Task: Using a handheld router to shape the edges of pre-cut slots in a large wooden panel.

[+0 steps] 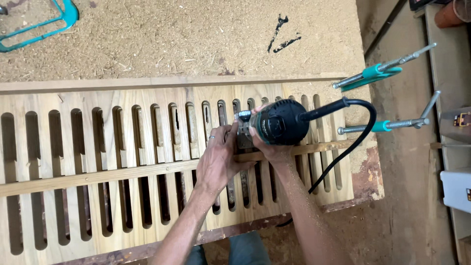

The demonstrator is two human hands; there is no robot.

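Observation:
A black and teal hand router (pixel 275 121) stands upright on a long slotted wooden panel (pixel 73 147). My left hand (pixel 220 159), with a ring on one finger, grips the router's base from the left. My right hand (pixel 269 147) wraps the router body from below, mostly hidden under the motor housing. The router rests against a thin wooden guide strip (pixel 98 175) that runs across the panel. Its black power cord (pixel 360 132) loops off to the right and down under the panel edge. Sawdust clings to both forearms.
Two teal-handled bar clamps (pixel 378 73) (pixel 392 124) grip the panel's right end. The workbench top (pixel 186 39) behind is covered in sawdust, with a teal frame (pixel 59 19) at the far left. A white box (pixel 456 189) sits at the right, beside the floor.

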